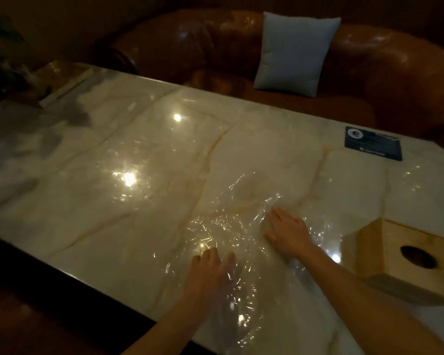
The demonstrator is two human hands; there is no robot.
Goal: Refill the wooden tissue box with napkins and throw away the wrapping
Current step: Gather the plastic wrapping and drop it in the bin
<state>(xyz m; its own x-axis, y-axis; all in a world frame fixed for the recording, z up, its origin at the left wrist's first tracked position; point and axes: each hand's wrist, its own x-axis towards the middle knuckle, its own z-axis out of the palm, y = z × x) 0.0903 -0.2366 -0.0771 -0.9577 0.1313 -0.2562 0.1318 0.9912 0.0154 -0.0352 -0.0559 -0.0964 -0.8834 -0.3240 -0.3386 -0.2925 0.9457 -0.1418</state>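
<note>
Both hands lie flat & open, left hand (210, 265) + right hand (286, 230), on clear wrapping (231, 226) spread on bench (113, 175) left of wooden tissue box (405, 257); prob best gather edges inward, scrunch tight w/ both.

Head camera looks down across table (113, 162).

Left hand (210, 270) and right hand (286, 233) lie apparently flat, palms down.
</note>
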